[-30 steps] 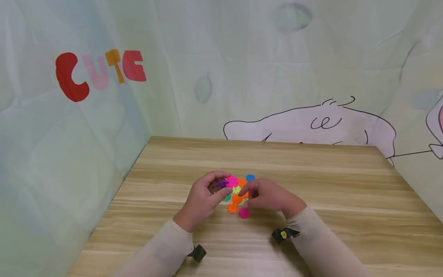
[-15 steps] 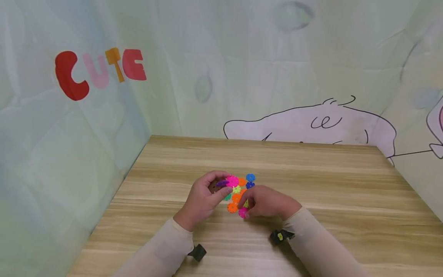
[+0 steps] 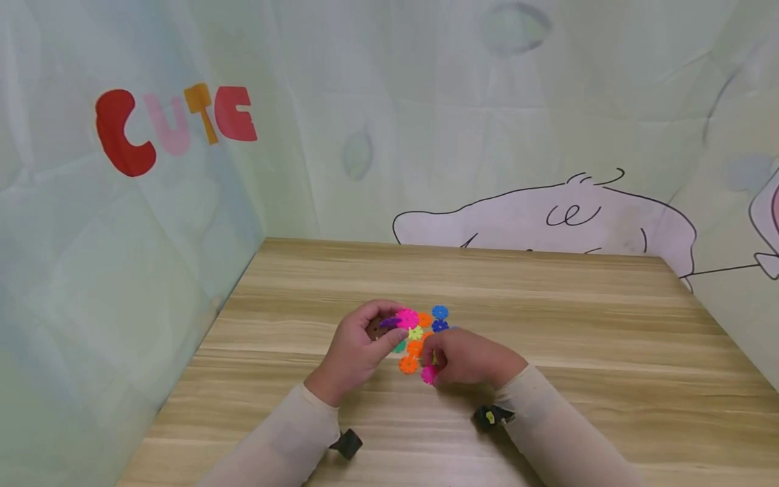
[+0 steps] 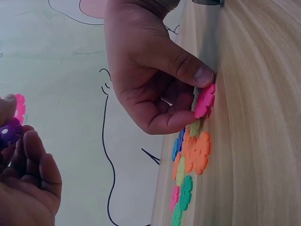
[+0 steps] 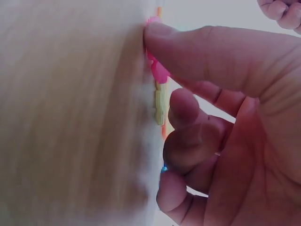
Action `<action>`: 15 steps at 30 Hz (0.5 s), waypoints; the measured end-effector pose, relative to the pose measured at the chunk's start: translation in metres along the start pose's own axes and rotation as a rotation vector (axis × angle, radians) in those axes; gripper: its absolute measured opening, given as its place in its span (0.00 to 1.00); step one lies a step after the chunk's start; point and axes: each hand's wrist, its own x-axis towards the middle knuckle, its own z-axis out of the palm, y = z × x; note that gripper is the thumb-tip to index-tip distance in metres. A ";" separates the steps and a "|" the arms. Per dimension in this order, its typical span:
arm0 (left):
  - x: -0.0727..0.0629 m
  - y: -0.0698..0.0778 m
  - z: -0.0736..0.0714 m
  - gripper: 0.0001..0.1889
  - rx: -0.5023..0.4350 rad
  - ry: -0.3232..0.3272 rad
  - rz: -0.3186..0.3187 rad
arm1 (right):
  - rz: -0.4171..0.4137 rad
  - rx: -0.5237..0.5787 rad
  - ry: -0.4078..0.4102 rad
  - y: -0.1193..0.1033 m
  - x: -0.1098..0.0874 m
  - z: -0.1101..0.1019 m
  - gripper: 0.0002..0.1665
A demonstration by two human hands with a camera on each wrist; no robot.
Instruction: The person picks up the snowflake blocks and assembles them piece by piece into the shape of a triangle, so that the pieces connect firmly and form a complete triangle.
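My left hand (image 3: 349,348) holds a bright pink snowflake disc (image 3: 408,318) joined to a purple snowflake disc (image 3: 389,323), raised over the table. My right hand (image 3: 477,355) is low at the tabletop, its thumb and a finger pinching another pink snowflake disc (image 4: 205,101) by the edge. Loose snowflake discs lie between and behind the hands: an orange disc (image 3: 408,365), a yellow-green disc (image 3: 416,333), a green disc (image 4: 186,192) and a dark blue disc (image 3: 439,326). Part of this cluster is hidden behind the right fingers.
The wooden table (image 3: 548,304) reaches back to a printed cloth backdrop (image 3: 426,122). On the left it meets a side cloth with coloured letters (image 3: 128,135). A black wrist camera (image 3: 348,444) hangs beneath the left sleeve, another (image 3: 487,417) beneath the right.
My right hand has moved down toward the near pink disc and now pinches it, uncovering the dark blue disc behind. The left hand stays in place with its joined discs.
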 end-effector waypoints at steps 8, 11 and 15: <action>0.000 0.002 -0.003 0.17 -0.014 0.015 -0.003 | 0.026 0.003 0.010 -0.003 -0.001 -0.003 0.16; 0.000 0.002 -0.004 0.17 -0.019 0.018 -0.007 | 0.015 0.105 0.048 -0.002 -0.003 -0.007 0.15; 0.000 0.002 -0.004 0.17 -0.011 0.020 0.001 | -0.050 0.320 0.161 -0.004 -0.007 -0.015 0.13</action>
